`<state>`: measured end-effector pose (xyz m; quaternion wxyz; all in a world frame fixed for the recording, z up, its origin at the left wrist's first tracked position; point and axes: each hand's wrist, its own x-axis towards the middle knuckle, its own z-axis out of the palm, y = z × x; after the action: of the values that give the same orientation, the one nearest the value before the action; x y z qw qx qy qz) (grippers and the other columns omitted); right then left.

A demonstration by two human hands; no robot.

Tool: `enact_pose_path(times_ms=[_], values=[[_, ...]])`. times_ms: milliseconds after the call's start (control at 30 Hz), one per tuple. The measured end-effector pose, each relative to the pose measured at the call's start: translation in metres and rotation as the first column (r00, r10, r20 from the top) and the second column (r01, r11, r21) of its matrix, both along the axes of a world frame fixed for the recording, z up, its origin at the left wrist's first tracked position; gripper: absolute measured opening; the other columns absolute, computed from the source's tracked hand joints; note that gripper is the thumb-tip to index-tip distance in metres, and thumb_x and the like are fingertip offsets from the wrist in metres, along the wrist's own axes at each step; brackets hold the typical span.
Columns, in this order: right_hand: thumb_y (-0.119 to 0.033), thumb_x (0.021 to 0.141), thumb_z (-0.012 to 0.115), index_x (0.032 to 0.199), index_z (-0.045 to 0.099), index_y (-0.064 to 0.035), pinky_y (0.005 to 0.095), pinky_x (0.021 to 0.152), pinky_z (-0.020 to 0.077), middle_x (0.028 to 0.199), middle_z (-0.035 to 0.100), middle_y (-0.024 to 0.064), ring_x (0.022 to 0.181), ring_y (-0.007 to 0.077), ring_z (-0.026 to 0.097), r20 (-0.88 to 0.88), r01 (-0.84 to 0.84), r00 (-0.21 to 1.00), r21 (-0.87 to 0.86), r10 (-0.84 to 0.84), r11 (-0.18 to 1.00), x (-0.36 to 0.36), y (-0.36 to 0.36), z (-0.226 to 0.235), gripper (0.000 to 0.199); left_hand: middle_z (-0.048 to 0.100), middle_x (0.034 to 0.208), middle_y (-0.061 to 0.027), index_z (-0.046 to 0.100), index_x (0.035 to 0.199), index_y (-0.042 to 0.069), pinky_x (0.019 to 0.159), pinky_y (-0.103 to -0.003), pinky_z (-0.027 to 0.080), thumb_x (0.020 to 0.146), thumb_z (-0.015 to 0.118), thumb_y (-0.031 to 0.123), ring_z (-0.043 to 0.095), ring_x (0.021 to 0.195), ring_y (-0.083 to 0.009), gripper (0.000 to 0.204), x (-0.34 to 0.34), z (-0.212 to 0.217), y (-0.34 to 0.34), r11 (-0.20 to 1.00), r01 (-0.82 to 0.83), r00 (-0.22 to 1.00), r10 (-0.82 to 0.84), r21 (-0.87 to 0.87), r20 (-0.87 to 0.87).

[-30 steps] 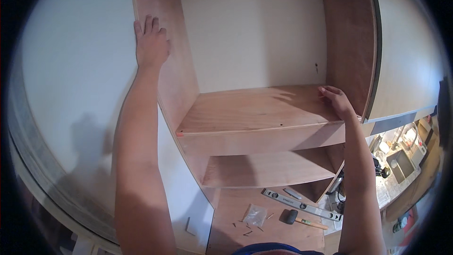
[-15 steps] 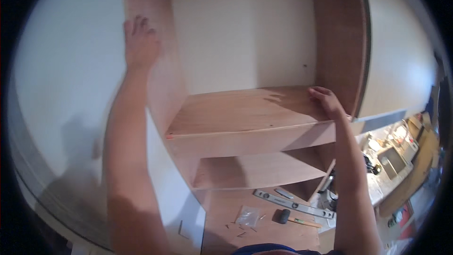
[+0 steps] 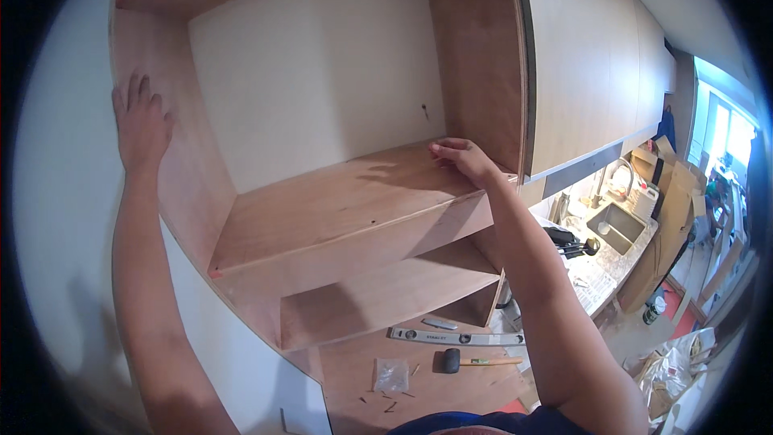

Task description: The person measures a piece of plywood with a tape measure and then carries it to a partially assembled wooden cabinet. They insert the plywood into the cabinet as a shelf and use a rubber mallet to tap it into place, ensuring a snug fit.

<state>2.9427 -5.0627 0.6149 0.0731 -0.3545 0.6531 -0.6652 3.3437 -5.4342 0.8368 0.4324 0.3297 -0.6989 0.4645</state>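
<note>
My left hand (image 3: 145, 130) rests open on the front edge of the left side panel (image 3: 193, 145) of an open wooden cabinet, its fingers lying over the inner face. Toward the right end of the cabinet's bottom board (image 3: 314, 208), my right hand (image 3: 467, 163) is closed with thumb and fingers together. Whatever it pinches, if anything, is too small to make out. A shadow of that hand falls on the board. Behind it, the pale back wall (image 3: 314, 72) has a small dark hole or fitting near its lower right corner.
Under the cabinet, a lower shelf (image 3: 386, 294) sits above a wooden surface with a spirit level (image 3: 455, 337), a rubber mallet (image 3: 452, 361), a clear plastic bag (image 3: 391, 374) and several screws (image 3: 390, 406). Closed pale cabinet doors (image 3: 588, 56) adjoin at right, above a sink (image 3: 616, 228). Cardboard (image 3: 667, 242) leans beyond.
The view has swung to the right, bringing a bright window and more of the room in. Both hands stay at about the same places on the cabinet.
</note>
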Motion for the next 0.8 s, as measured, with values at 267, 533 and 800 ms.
enact_pose_path(times_ms=[267, 533, 800], values=[[-0.039, 0.096, 0.074, 0.116, 0.072, -0.0013, 0.0284, 0.08, 0.0503, 0.099, 0.069, 0.0025, 0.088, 0.0113, 0.062, -0.037, 0.003, 0.999, 0.03, -0.002, 1.0, -0.007, 0.0, -0.002, 0.043, 0.048, 0.155, -0.0107, 0.071, 0.12, 0.006, 0.126, -0.053, 0.019, 0.091, 0.072, 0.031, 0.031, 0.152, -0.026, 0.038, 0.002, 0.001, 0.007, 1.0, -0.023, 1.0, 0.023, 0.009, 0.007], [-0.038, 0.097, 0.073, 0.109, 0.073, -0.0013, 0.029, 0.081, 0.0517, 0.098, 0.069, 0.0037, 0.087, 0.0123, 0.063, -0.032, -0.025, 0.999, -0.003, 0.025, 1.0, 0.0, 0.0, 0.001, 0.038, 0.049, 0.154, -0.011, 0.071, 0.12, 0.006, 0.127, -0.053, 0.017, 0.093, 0.07, 0.032, 0.03, 0.152, -0.0262, 0.037, 0.003, 0.002, 0.011, 0.998, -0.042, 0.999, 0.042, 0.039, 0.006], [-0.036, 0.098, 0.072, 0.109, 0.073, -0.0018, 0.0286, 0.081, 0.0515, 0.1, 0.07, 0.0045, 0.088, 0.013, 0.064, -0.018, -0.051, 0.999, -0.021, 0.05, 0.998, -0.001, -0.001, 0.0, 0.036, 0.049, 0.154, -0.012, 0.07, 0.12, 0.007, 0.127, -0.053, 0.017, 0.092, 0.071, 0.033, 0.03, 0.152, -0.0273, 0.038, 0.002, 0.001, 0.006, 0.998, -0.053, 0.999, 0.052, 0.028, 0.012]])
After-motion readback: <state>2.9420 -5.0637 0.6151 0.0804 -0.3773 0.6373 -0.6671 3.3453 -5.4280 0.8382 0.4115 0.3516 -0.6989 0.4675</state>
